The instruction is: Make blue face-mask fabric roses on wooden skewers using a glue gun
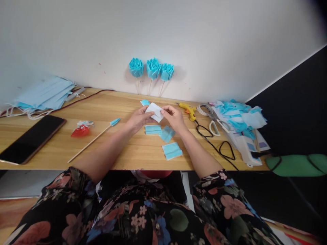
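Blue flowers (153, 69), three of them, stand beyond two hands (141, 118) pinching one white square (156, 109).

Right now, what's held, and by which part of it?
A small, thin white fabric-like piece, in both hands: left hand at its left side, right hand at its right edge, thumbs on top.
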The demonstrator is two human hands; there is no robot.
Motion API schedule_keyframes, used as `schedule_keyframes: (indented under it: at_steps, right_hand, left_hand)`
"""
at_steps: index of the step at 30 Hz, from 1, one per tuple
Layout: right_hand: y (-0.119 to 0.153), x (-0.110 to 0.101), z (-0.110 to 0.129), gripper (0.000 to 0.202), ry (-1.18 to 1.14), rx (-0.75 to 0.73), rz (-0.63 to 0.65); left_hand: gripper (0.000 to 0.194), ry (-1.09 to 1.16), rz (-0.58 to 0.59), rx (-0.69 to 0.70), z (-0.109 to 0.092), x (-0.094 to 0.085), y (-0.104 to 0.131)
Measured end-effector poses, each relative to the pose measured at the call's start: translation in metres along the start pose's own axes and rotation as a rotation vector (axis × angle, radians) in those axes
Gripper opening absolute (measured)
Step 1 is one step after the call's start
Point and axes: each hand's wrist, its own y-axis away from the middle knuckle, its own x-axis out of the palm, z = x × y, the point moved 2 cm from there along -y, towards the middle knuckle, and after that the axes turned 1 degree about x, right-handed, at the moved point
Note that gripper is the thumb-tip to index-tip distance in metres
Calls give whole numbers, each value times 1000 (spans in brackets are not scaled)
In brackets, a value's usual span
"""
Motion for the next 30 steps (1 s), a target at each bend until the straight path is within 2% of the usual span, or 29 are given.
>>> schedule_keyframes:
  at_steps: [3, 6, 10, 13, 17, 20, 30]
  right_hand:
    - [1, -3, 7, 16, 97, -109, 25]
    - [2, -6, 13, 15, 178, -201, 44]
    - [3, -6, 14, 23, 156, -232, 43]
    - [3, -7, 11, 36, 107, -242, -6]
    - [3, -8, 10, 34, 106, -288, -46]
    - [5, -6, 11, 32, 154, -312, -22]
    - [4, -1, 7, 24, 226, -355, 51]
  left_hand:
    - [23, -42, -1, 2, -3, -3, 0]
    - [29, -93, 2, 15, -2, -8, -2]
    - [26, -167, -50, 72, 1, -11, -5]
    - [23, -97, -126, 139, -1, -11, -5]
    - [23, 26, -219, 182, -5, -14, -6]
    - [19, 83, -255, 185, -5, -17, -8]
    - [23, 95, -217, 145, 0, -11, -5]
